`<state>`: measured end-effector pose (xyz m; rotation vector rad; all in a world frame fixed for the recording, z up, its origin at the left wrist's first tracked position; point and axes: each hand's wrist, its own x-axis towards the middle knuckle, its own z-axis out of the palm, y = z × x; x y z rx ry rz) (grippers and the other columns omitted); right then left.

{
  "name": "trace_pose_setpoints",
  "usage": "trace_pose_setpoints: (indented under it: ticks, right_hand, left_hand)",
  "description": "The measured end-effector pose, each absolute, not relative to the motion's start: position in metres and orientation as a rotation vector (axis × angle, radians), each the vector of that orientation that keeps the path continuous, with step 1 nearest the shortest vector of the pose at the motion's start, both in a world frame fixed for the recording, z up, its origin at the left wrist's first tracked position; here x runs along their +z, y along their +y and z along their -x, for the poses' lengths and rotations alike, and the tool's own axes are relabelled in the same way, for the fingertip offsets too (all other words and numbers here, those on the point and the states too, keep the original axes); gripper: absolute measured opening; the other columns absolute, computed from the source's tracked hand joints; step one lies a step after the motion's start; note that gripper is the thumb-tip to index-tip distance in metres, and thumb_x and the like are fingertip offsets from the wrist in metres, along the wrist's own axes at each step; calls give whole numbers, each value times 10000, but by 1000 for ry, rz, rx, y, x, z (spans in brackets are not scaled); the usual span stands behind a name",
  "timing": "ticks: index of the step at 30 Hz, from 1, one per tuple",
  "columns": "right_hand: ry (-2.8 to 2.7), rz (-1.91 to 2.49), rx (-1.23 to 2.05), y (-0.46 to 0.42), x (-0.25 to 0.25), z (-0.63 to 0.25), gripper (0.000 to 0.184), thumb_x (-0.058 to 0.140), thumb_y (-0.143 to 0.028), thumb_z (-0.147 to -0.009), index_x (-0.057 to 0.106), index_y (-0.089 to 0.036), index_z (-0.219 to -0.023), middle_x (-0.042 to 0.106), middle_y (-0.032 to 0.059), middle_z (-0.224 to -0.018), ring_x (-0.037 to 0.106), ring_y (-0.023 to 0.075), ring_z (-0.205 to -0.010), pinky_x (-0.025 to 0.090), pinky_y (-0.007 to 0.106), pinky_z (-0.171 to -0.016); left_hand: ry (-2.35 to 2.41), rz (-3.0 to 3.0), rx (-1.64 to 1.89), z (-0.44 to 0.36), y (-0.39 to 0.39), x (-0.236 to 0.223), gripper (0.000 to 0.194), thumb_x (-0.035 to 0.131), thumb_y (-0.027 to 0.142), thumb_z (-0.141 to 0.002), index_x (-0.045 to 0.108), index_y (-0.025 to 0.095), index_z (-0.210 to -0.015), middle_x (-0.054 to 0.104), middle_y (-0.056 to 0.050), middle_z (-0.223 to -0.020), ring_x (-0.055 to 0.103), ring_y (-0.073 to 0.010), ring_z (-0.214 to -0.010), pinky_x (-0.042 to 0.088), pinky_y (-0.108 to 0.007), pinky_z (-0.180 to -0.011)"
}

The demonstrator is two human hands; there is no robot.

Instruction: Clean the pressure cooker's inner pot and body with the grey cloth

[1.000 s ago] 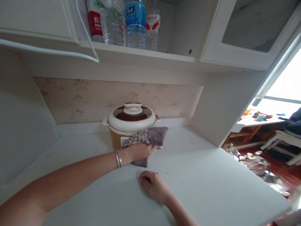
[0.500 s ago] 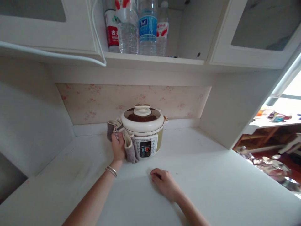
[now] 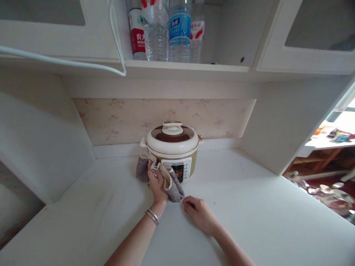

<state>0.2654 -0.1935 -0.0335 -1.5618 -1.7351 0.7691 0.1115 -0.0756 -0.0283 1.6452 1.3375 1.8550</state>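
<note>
My left hand (image 3: 157, 184) is wrapped round a folded grey-brown cloth (image 3: 174, 186) with a pale edge. The cloth is in front of the lower left side of an electric pressure cooker (image 3: 172, 148) and hides part of its control panel (image 3: 186, 170). The cooker is cream and olive, with its brown-topped lid on. My right hand (image 3: 201, 214) rests on the white counter with its fingers curled in, and nothing shows in them. Its knuckles are close to the cloth's lower right corner; I cannot tell whether they touch.
A white counter (image 3: 91, 214) runs under the cooker, between side panels. Overhead, an open cabinet shelf (image 3: 188, 67) holds several plastic bottles (image 3: 179, 35). A white cable (image 3: 69, 62) hangs at the upper left. Cluttered shelves and pots (image 3: 330, 195) are at the far right.
My left hand has moved the cloth right and toward me, from the cooker's left side to across its front. The cooker's left handle now shows. My right hand has stayed about where it was.
</note>
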Motion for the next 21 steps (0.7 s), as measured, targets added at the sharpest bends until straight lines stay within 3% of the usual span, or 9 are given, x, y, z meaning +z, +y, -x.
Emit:
trace_pose_setpoints:
  ticks: [2, 4, 7, 9, 13, 17, 19, 21]
  right_hand:
    - [-1738, 1561, 774, -194, -32, -265, 263, 454, -215, -839, 704, -178, -914, 713, 29, -806, 632, 164, -755, 418, 250, -700]
    - [-1742, 1558, 778, -195, -31, -264, 264, 457, -194, -829, 705, -179, -919, 713, 26, -805, 631, 159, -752, 416, 242, -695]
    - [-1757, 1557, 753, -196, -32, -265, 272, 456, -179, -829, 708, -183, -930, 718, 28, -826, 632, 159, -764, 415, 238, -697]
    - [-1770, 1562, 739, -196, -33, -265, 277, 453, -181, -838, 709, -185, -943, 725, 34, -858, 637, 163, -779, 417, 241, -705]
    - [-1789, 1545, 724, -195, -36, -266, 276, 449, -185, -855, 710, -190, -947, 731, 40, -905, 644, 173, -813, 427, 248, -735]
    - [-1785, 1519, 711, -196, -38, -265, 266, 454, -190, -863, 711, -190, -931, 724, 32, -874, 639, 169, -795, 426, 241, -728]
    - [-1783, 1509, 699, -196, -39, -264, 258, 460, -192, -867, 713, -188, -919, 722, 30, -861, 634, 165, -777, 426, 238, -718]
    - [-1780, 1494, 689, -196, -41, -263, 252, 466, -178, -861, 714, -184, -906, 723, 32, -860, 634, 164, -774, 429, 236, -718]
  left_hand:
    - [1347, -1733, 1977, -114, -77, -18, 440, 340, 237, -975, 330, 200, -1414, 399, -160, -1497, 297, -223, -1439, 261, -480, -1172]
    - [1303, -2002, 2022, -114, -74, -3, 337, 377, 176, -943, 495, 181, -1259, 485, -159, -1438, 302, -243, -1437, 216, -531, -1180]
    - [1173, -2526, 1874, -114, -73, 22, 265, 396, 120, -914, 579, 187, -1094, 601, -134, -1331, 427, -252, -1365, 203, -577, -1166]
    - [1050, -2844, 1702, -118, -76, 41, 288, 393, 109, -917, 592, 193, -1108, 619, -109, -1318, 472, -228, -1330, 200, -553, -1172]
    - [715, -3583, 1079, -150, -88, 64, 387, 407, 125, -908, 578, 176, -1251, 520, -99, -1427, 439, -206, -1350, 319, -423, -1143]
    - [417, -4067, -46, -196, -92, 45, 438, 472, 97, -811, 657, 294, -1156, 654, -71, -1188, 601, -246, -1102, 519, -437, -911]
    - [431, -3994, -192, -216, -91, 27, 370, 524, 115, -780, 695, 299, -1051, 683, -32, -1040, 632, -241, -986, 533, -435, -839]
    - [446, -3841, -84, -233, -88, 13, 280, 577, 123, -761, 716, 266, -956, 691, -8, -964, 646, -201, -932, 523, -354, -842]
